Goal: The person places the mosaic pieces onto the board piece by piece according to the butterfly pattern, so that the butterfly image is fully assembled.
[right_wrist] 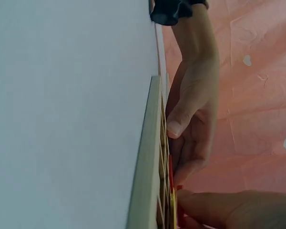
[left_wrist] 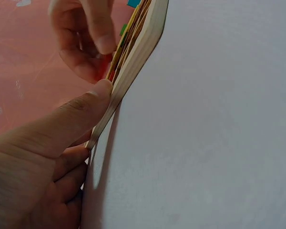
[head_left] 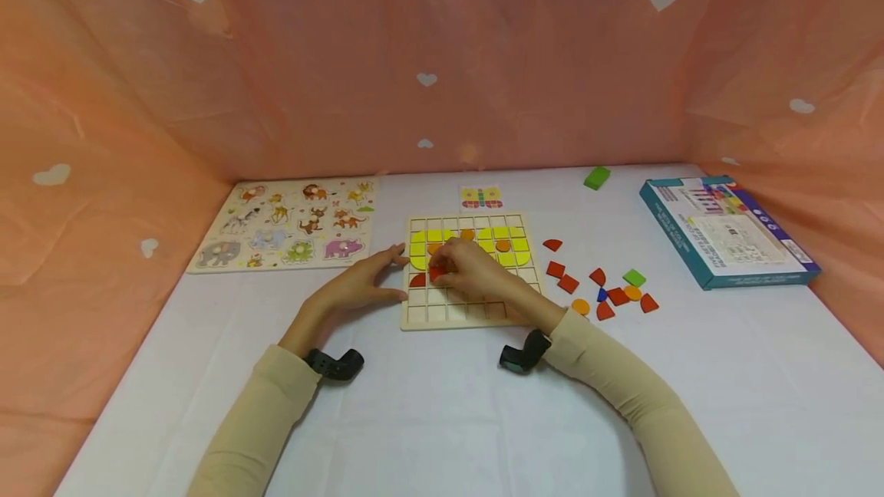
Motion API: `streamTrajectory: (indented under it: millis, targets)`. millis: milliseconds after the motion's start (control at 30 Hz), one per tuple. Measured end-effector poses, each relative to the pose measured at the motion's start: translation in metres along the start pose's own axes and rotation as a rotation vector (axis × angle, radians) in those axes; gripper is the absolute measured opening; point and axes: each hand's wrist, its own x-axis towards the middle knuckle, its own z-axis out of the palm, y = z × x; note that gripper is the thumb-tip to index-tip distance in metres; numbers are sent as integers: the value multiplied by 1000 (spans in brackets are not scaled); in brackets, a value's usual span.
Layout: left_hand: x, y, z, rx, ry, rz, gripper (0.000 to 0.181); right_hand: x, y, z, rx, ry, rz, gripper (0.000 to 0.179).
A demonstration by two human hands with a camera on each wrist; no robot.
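A pale wooden grid board (head_left: pixel 417 317) lies on the white table, with yellow tiles (head_left: pixel 434 235) and orange discs (head_left: pixel 503 246) in its upper cells. One red quarter-circle (head_left: pixel 417 281) sits in a cell at the left. My right hand (head_left: pixel 475 270) reaches over the board and pinches a red tile (head_left: pixel 437 273) just right of that quarter-circle; the fingers hide much of its outline. Against the board's left edge rests my left hand (head_left: pixel 361 281), thumb and fingers spread apart. In the left wrist view the left thumb (left_wrist: pixel 93 98) touches the board's side.
Behind the board lies a small butterfly card (head_left: pixel 481 198). Loose red tiles (head_left: pixel 568 284), orange discs and other pieces are scattered to the right. An animal puzzle (head_left: pixel 290 225) is at the left, a teal-edged box (head_left: pixel 732 232) at the right, and a green block (head_left: pixel 597 178) at the back.
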Motion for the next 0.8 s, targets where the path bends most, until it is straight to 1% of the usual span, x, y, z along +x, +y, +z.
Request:
streamTrajectory:
  millis: [133,233,400,567,800]
  targets:
    - [0,1,1,-7,-5,-16,71,0,5,4,3,-1,-21,20]
    - [0,1,1,-7,-5,-17,71,-1,5,3,7,-2,-32,21]
    - [0,2,1,-1,-1,-11,69,-1,5,-1,3,-5,-26,21]
    - [1,2,0,1,-4,-18,73,0,6,0,-9,-17,-53,21]
    - [1,2,-1,-14,0,-24,75,0,6,0,-18,-9,-76,21]
